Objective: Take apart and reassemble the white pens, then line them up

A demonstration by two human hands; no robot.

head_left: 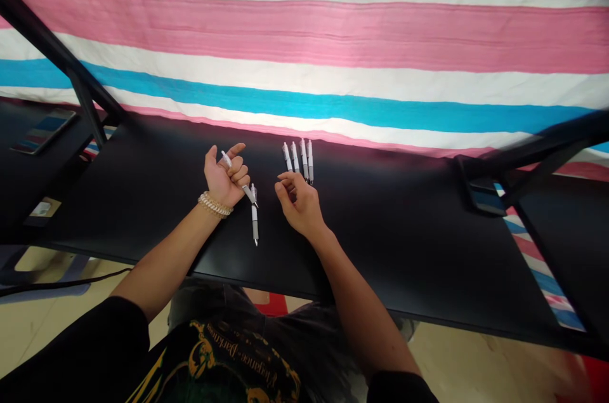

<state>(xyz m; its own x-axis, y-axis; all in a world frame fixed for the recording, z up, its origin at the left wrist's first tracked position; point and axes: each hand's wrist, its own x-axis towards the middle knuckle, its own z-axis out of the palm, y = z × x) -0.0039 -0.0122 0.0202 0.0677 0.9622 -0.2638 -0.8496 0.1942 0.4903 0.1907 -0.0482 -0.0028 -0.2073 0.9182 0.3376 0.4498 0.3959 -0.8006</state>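
one pen (227, 159) lies inside the curled left fingers (238, 173)

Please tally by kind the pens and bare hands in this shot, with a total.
Slim white-and-grey click pens: 6 (four side by side beyond the right hand, one lying nearer the person, one held in the left hand)
Bare hands: 2
Total: 8

Arms angled inward, both hands near mid-frame.
The left arm (164, 260) rises from the lower left to a left hand (225, 179) turned palm up, index finger extended, other fingers curled; the right arm (364, 292) slants up to a right hand (303, 205), back upward, fingers loosely bent (thumb slightly apart).
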